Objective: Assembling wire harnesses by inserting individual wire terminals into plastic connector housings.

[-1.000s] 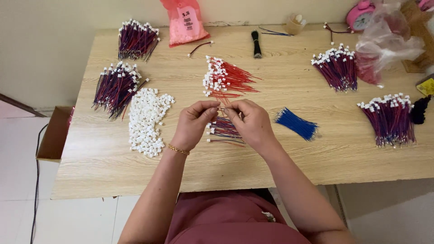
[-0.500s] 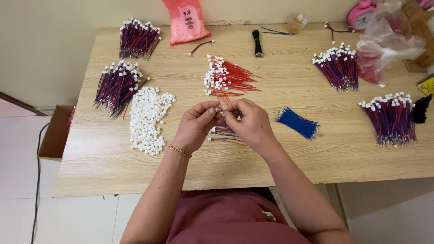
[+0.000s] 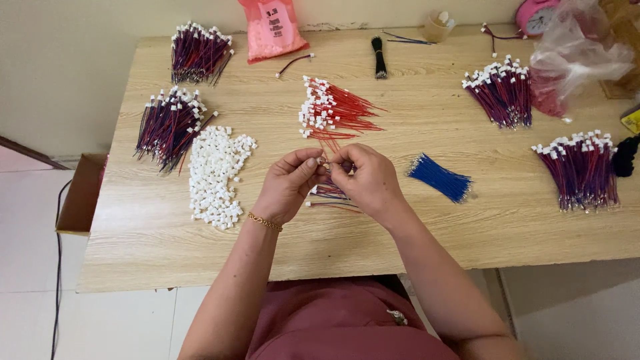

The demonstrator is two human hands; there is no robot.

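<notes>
Hands (image 3: 330, 180) fingertip to fingertip, pinching a small wire piece (image 3: 325, 162) above table (image 3: 413, 227).

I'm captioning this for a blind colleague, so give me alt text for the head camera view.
Two hands, left hand and right hand, meet over a wooden table, pinching a small white connector with thin wires. Around them lie a pile of white connectors, a bundle of red wires, blue wires and several red-and-blue bundles.
</notes>
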